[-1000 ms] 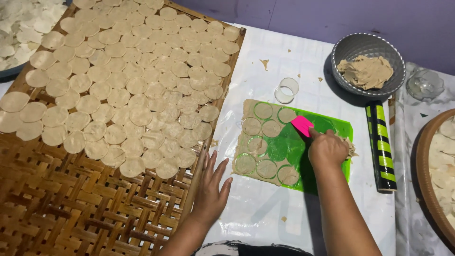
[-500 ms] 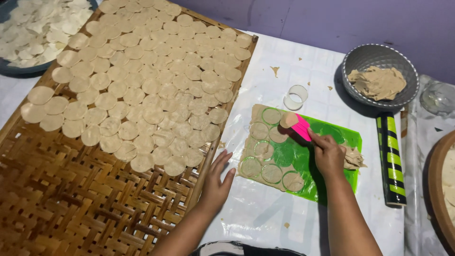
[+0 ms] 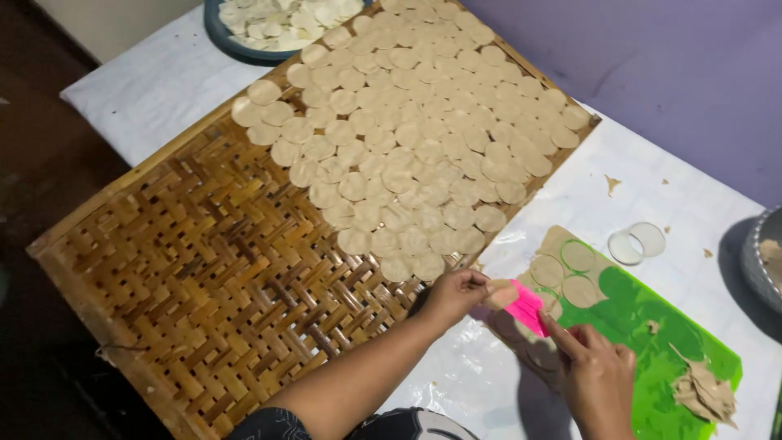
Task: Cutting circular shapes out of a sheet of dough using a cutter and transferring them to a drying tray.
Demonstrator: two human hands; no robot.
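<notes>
Left hand pinching a dough disc just off the woven tray, beside the green mat. Right hand gripping a pink scraper, its blade under the disc. Cut rounds lying on the mat.

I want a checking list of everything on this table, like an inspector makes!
Surface: table under a white cover.
Job's things: woven bamboo tray partly filled with round dough discs; green mat with cut discs; pink scraper.
Clutter: dough scraps, clear ring cutter, blue plate of discs, metal bowl at the edge.
Hands: left hand pinches a dough disc; right hand holds the scraper.
Cables: nothing seen.
Surroundings: purple wall, dark floor.
</notes>
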